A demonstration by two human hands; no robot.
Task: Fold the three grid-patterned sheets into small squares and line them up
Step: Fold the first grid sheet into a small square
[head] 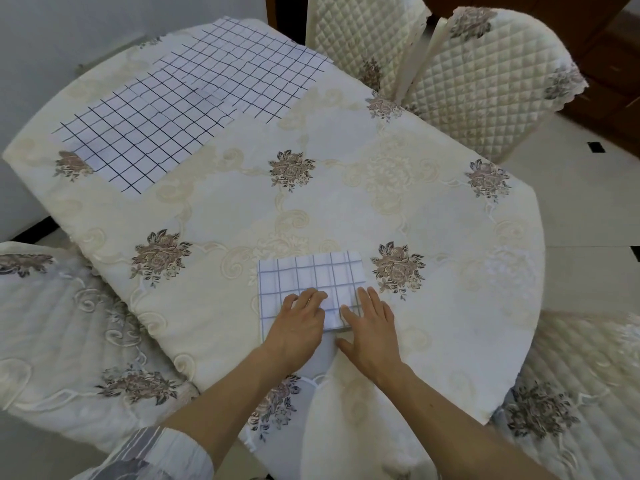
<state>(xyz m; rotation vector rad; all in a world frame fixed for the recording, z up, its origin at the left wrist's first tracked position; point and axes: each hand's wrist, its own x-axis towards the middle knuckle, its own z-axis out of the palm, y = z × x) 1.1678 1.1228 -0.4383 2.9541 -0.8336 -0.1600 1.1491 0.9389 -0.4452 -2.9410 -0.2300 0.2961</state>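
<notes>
A folded white sheet with a blue grid (304,275) lies near the table's front edge. My left hand (299,325) rests flat on its lower middle, fingers curled over a raised fold. My right hand (372,327) presses flat on its lower right corner, fingers spread. Two more grid-patterned sheets lie unfolded at the far left: one (138,140) nearer, the other (256,67) further back, and they overlap in the middle.
The table (346,188) wears a cream embroidered cloth with brown flower motifs. Quilted chair covers stand at the back right (485,74) and back centre (363,32). Covered chairs sit at the left (69,323) and right front (581,393).
</notes>
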